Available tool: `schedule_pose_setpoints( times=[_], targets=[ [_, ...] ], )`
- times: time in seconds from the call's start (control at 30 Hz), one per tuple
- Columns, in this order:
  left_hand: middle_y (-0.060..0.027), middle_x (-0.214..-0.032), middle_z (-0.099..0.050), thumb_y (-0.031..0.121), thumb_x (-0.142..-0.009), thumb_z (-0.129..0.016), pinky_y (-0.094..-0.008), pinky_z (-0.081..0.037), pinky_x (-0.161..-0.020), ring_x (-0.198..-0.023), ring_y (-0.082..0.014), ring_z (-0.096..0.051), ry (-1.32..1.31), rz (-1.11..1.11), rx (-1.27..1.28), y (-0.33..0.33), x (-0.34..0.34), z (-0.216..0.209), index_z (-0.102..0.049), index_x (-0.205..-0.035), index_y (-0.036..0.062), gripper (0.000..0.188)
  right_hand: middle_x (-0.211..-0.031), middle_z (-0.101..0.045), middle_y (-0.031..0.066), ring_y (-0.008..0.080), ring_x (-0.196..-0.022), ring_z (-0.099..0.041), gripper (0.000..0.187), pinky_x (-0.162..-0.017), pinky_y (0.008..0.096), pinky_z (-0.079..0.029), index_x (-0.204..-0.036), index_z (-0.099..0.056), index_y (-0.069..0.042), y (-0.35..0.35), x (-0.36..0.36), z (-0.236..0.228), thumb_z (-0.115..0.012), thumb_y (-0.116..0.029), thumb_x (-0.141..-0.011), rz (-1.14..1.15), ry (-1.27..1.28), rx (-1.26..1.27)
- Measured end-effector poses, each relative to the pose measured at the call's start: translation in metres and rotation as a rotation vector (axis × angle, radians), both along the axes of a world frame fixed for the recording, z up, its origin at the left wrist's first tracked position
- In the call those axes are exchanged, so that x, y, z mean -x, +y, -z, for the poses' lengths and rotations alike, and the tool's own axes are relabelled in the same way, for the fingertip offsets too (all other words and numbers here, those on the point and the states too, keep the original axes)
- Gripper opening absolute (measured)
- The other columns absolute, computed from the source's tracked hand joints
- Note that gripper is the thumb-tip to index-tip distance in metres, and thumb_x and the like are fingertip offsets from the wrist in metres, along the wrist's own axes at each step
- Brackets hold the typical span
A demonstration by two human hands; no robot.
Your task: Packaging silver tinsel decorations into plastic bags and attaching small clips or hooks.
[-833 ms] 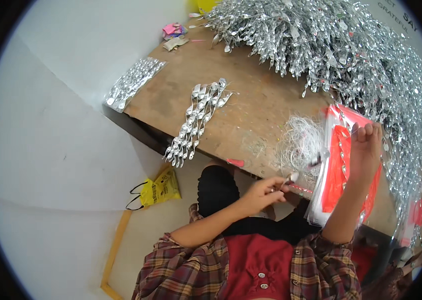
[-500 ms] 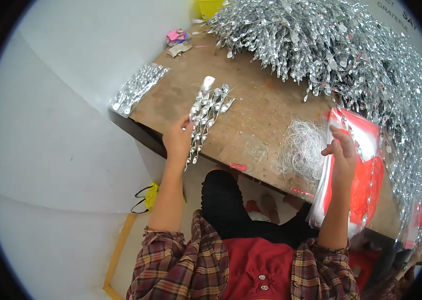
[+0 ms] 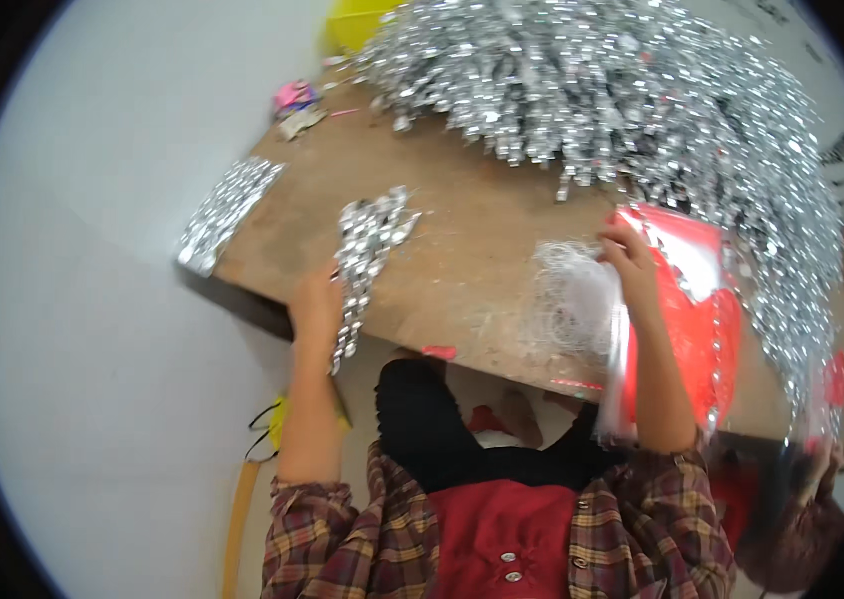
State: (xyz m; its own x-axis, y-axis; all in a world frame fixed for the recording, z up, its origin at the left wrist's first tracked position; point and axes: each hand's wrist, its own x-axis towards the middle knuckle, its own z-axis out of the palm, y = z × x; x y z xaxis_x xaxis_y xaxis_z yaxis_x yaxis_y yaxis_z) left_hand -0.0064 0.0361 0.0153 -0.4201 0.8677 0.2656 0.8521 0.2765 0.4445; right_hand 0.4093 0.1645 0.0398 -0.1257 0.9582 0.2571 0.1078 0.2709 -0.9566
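Observation:
My left hand (image 3: 316, 304) is closed round a bundle of silver twisted foil strands (image 3: 366, 240), holding it over the left part of the table. The strands fan out at the top and hang down past the table's front edge. My right hand (image 3: 632, 258) is at the upper left edge of a stack of clear and red plastic bags (image 3: 687, 334). Its fingers are bent together on the edge of a clear bag (image 3: 598, 304), which is blurred and reaches left over a tangle of white thread (image 3: 564, 290).
A large heap of silver tinsel strands (image 3: 582, 90) covers the back and right of the brown table (image 3: 462, 260). Flat silver strands (image 3: 232, 210) lie at the left corner. Pink and grey scraps (image 3: 297, 105), a yellow container (image 3: 360, 22) and a red scrap (image 3: 439, 352) are also there.
My right hand has gone from raised, parted fingers to closing on a clear bag's edge, pulling it leftward. My left hand keeps the foil strands. The whole view has shifted.

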Motion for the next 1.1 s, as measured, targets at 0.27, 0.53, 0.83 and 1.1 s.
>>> schedule_pose_setpoints(
  times=[0.27,0.53,0.83,1.1],
  targets=[
    [-0.0205,-0.096,-0.063,0.011,-0.082,-0.058,-0.0439,-0.045,-0.079,-0.090,-0.0383,-0.058,-0.035,0.031,-0.044,0.001,0.014,0.012,-0.063,-0.110,0.0056,0.028,-0.088,-0.062,0.0013,0.0086,-0.076,-0.054,0.024,-0.066,0.0220,-0.044,-0.104,-0.063,-0.002,0.098,0.017,0.054,-0.059,-0.014,-0.084,0.016,-0.281,0.004],
    [-0.0211,-0.102,-0.059,0.019,-0.087,-0.050,-0.0478,-0.042,-0.081,-0.093,-0.0400,-0.055,0.054,0.127,-0.075,0.022,0.015,0.030,-0.052,-0.122,0.0044,0.038,-0.094,-0.065,0.0088,0.0216,-0.080,-0.060,0.023,-0.075,0.0330,-0.047,-0.100,-0.065,-0.009,0.111,0.043,0.058,-0.060,-0.020,-0.081,0.085,-0.597,-0.111],
    [-0.0199,-0.113,-0.058,0.017,-0.086,-0.054,-0.0421,-0.042,-0.088,-0.102,-0.0369,-0.055,-0.171,0.231,0.051,0.007,0.035,0.020,-0.054,-0.119,0.0022,0.036,-0.082,-0.055,0.0033,0.0089,-0.061,-0.052,0.024,-0.052,0.0238,-0.043,-0.103,-0.055,-0.002,0.135,0.024,-0.001,-0.059,-0.016,-0.085,0.514,-0.044,-0.375],
    [-0.0180,-0.114,-0.059,0.020,-0.086,-0.058,-0.0371,-0.044,-0.089,-0.104,-0.0341,-0.056,-0.128,0.161,0.025,-0.006,0.008,0.004,-0.058,-0.115,0.0017,0.034,-0.100,-0.064,0.0004,0.0091,-0.066,-0.055,0.034,-0.061,0.0234,-0.043,-0.117,-0.062,-0.006,0.179,0.006,-0.043,-0.055,-0.020,-0.087,0.081,-0.174,-0.034]
  ],
)
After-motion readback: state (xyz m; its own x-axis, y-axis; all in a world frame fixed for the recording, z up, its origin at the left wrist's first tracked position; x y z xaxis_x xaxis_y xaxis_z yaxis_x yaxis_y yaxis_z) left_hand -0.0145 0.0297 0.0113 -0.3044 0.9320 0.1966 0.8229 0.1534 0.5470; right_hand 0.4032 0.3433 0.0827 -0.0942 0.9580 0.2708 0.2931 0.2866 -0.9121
